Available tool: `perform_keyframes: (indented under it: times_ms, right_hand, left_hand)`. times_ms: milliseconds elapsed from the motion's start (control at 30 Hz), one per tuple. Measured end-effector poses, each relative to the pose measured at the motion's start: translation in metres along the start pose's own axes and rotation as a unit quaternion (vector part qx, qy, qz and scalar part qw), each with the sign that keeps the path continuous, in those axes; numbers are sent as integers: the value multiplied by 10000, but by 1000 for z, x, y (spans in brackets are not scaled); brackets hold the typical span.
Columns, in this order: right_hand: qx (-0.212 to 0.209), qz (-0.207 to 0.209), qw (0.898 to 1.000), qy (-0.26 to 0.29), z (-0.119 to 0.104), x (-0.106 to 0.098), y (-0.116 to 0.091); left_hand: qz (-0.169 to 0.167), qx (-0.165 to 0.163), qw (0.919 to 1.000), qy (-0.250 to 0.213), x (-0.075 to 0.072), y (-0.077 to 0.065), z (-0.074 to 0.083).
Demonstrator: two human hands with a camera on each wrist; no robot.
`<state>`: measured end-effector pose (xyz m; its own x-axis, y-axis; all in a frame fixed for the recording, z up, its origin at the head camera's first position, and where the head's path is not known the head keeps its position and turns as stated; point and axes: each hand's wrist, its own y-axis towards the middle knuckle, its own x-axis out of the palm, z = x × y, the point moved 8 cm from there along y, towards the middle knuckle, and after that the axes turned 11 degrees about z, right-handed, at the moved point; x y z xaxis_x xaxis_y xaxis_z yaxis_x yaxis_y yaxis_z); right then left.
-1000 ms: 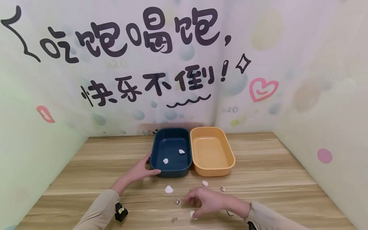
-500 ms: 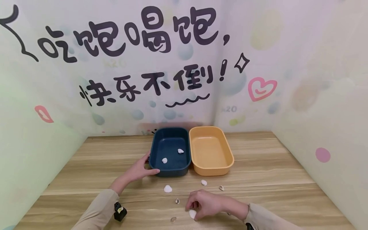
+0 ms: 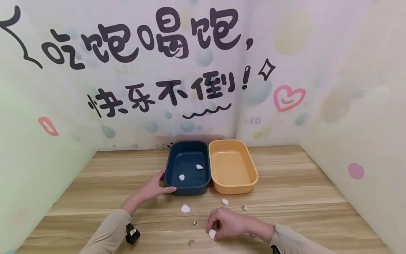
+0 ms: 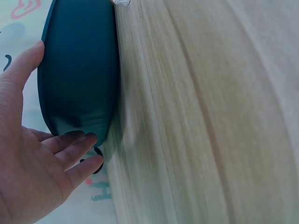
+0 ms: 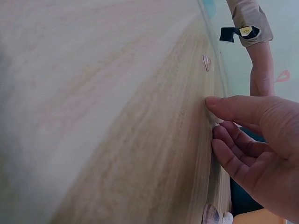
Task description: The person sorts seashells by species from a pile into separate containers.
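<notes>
My right hand (image 3: pixel 229 223) pinches a white seashell (image 3: pixel 212 234) between thumb and fingertips, low over the wooden table. In the right wrist view, that shell is mostly hidden by the fingers (image 5: pixel 233 140). My left hand (image 3: pixel 153 187) rests against the near left corner of the dark blue bin (image 3: pixel 190 192). Its thumb lies at the front rim, and its relaxed fingers (image 4: pixel 70 151) touch the side wall. Inside the blue bin lie two white shells, a nearer shell (image 3: pixel 181 177) and a farther shell (image 3: pixel 199 167).
An orange bin (image 3: pixel 236 189) stands right beside the blue one. Loose shells lie on the table (image 3: pixel 304 211): a white shell (image 3: pixel 185 209), a smaller white shell (image 3: pixel 225 201), and several brownish shells, including one (image 3: pixel 195 222) left of my right hand. A printed cloth wall (image 3: pixel 203 127) closes the back.
My right hand has closed its thumb and fingers on the white shell and shifted it slightly. The left hand stays at the blue bin.
</notes>
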<state>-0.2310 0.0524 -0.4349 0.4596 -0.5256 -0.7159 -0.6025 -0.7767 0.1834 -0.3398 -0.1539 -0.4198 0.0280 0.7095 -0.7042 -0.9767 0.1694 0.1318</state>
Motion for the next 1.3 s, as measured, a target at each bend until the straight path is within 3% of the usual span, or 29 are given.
perform_keyframes:
  times_ms: [633, 900, 1300]
  right_hand:
    - [860, 33, 9912, 1008, 21, -10, 2]
    - [1161, 237, 9886, 933, 28, -19, 6]
    - [647, 611, 9952, 395, 17, -45, 22]
  left_hand:
    - [36, 24, 9999, 110, -1, 1, 1]
    - [31, 60, 9998, 163, -2, 0, 1]
    - [-8, 41, 10000, 72, -1, 0, 1]
